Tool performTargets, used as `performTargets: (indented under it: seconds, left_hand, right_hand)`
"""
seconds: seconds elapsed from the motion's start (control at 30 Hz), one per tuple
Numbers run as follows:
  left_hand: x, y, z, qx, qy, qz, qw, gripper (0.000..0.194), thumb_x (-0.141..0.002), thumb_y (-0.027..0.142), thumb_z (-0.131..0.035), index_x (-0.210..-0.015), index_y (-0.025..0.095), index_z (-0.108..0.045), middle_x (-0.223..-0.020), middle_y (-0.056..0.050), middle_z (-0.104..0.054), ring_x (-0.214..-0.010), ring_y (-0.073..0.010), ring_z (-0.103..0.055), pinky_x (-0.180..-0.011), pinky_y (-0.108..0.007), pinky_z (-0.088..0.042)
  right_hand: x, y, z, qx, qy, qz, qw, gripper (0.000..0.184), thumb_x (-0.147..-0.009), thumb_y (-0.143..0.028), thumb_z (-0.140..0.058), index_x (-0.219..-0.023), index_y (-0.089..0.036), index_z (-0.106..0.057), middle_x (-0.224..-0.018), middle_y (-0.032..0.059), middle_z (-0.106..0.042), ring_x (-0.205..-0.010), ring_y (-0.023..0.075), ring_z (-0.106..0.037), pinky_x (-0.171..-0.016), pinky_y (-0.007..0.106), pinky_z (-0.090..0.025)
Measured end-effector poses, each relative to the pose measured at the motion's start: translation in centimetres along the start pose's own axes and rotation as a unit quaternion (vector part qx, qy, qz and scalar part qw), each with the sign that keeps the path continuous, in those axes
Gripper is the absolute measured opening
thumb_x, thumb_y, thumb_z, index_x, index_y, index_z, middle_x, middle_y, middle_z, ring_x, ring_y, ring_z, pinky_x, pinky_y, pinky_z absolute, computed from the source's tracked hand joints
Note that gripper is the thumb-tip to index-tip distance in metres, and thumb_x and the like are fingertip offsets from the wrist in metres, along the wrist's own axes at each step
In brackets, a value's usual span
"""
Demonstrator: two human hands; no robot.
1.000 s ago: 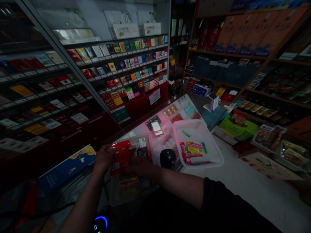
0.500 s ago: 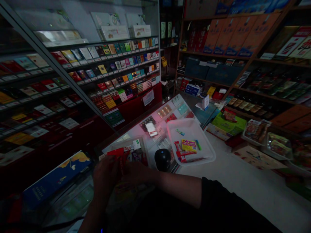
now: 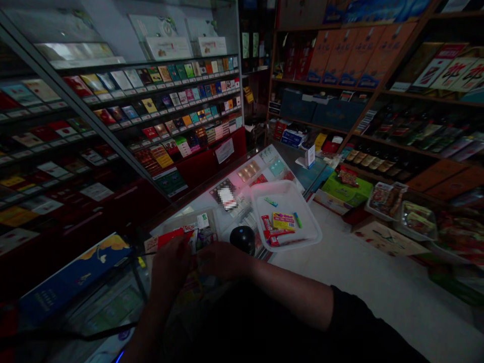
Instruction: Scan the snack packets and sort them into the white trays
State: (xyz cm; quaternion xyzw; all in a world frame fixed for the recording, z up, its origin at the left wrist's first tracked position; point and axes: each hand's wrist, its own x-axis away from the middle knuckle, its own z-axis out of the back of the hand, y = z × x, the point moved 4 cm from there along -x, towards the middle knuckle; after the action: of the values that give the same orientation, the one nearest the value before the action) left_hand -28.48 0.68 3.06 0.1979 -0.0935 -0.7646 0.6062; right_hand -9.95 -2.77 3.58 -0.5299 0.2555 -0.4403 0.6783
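I'm watching my left hand [image 3: 174, 263] overlapping a red packet [image 3: 171, 237] at the near bin [image 3: 182, 221], my right hand [image 3: 222, 259] working just beside; in this gloom I'm not able to tell either grip's state. A yellow box [image 3: 283, 221] is already lying in the white tray [image 3: 293, 199]; the bin is still holding packs [image 3: 206, 238], so I'm judging this partway.

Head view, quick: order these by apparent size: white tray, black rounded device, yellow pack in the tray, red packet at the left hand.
1. White tray
2. Black rounded device
3. Yellow pack
Unranked: red packet, partly hidden by the left hand.
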Motion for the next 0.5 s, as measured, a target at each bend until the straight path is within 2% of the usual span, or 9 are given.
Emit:
performTargets:
  seconds: [0.17, 0.3, 0.37, 0.43, 0.5]
  left_hand:
    - [-0.9, 7.2, -0.6, 0.080, -0.005, -0.006, 0.997, 0.040, -0.092, 0.045, -0.052, -0.120, 0.022, -0.069, -0.127, -0.012, -0.072, -0.120, -0.0324, -0.065, -0.106, -0.047, -0.047]
    - [-1.8, 13.2, -2.0, 0.189, -0.049, -0.048, 0.980, 0.038, -0.089, 0.038, -0.058, -0.121, 0.022, -0.070, -0.123, -0.011, -0.074, -0.114, -0.0303, -0.068, -0.104, -0.046, -0.050]
    - [-2.4, 15.9, -3.2, 0.260, -0.087, -0.051, 0.960, 0.038, -0.087, 0.034, -0.062, -0.122, 0.022, -0.069, -0.119, -0.009, -0.075, -0.108, -0.0275, -0.070, -0.100, -0.042, -0.053]
    - [-3.1, 18.1, -5.1, 0.341, -0.152, -0.038, 0.927, 0.036, -0.087, 0.029, -0.061, -0.122, 0.022, -0.068, -0.119, -0.009, -0.075, -0.104, -0.0245, -0.072, -0.093, -0.037, -0.057]
    - [-4.2, 19.7, -7.1, 0.391, -0.195, -0.024, 0.899, 0.035, -0.089, 0.025, -0.059, -0.122, 0.019, -0.066, -0.121, -0.011, -0.075, -0.106, -0.0236, -0.072, -0.090, -0.035, -0.058]
  right_hand:
    - [3.9, 1.6, 4.1, -0.077, 0.077, -0.025, 0.994, 0.015, -0.081, -0.027, -0.071, -0.093, -0.020, -0.076, -0.085, -0.0008, -0.074, -0.081, 0.0171, -0.068, -0.071, 0.024, -0.048]
    - [6.8, 3.9, 8.3, -0.153, 0.194, -0.050, 0.968, 0.024, -0.084, -0.034, -0.067, -0.099, -0.017, -0.076, -0.082, 0.0013, -0.074, -0.074, 0.0154, -0.066, -0.067, 0.024, -0.049]
    - [8.1, 5.7, 10.6, -0.161, 0.259, -0.077, 0.949, 0.029, -0.082, -0.035, -0.068, -0.103, -0.016, -0.075, -0.086, 0.0044, -0.075, -0.075, 0.0166, -0.067, -0.067, 0.026, -0.051]
    - [9.3, 7.7, 13.0, -0.156, 0.326, -0.106, 0.927, 0.032, -0.081, -0.034, -0.067, -0.105, -0.015, -0.074, -0.088, 0.0066, -0.076, -0.076, 0.0181, -0.068, -0.069, 0.029, -0.052]
    - [10.5, 9.8, 15.2, -0.103, 0.380, -0.130, 0.910, 0.029, -0.080, -0.033, -0.066, -0.101, -0.015, -0.075, -0.090, 0.0070, -0.077, -0.079, 0.0187, -0.069, -0.074, 0.030, -0.053]
